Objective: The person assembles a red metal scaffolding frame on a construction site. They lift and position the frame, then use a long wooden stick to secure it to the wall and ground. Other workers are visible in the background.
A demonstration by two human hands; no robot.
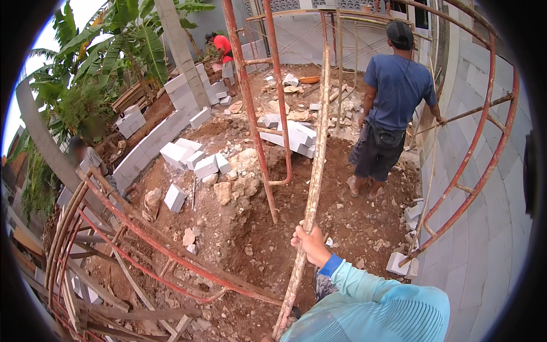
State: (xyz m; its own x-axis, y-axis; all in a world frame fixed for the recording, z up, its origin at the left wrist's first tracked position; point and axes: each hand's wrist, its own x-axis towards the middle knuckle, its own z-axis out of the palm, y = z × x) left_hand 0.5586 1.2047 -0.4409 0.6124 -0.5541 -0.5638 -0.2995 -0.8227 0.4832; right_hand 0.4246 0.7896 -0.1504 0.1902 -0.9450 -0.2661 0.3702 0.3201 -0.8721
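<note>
Overall, the long pole looks pale and brown-blotched.

Pole partly beyond lower edge

A long, slender pole (pale, mottled with brown) slants up mid-view, its far end toward the right.

And straight up the middle runs the pole, the right hand around its lower part! Just left of it stands one scaffold frame; another slants across the lower left, over what may be timbers, hard to separate there. Right of the pole stands a co-worker, then the block wall. Left, loose blocks lie before a low wall, plants behind it
</note>
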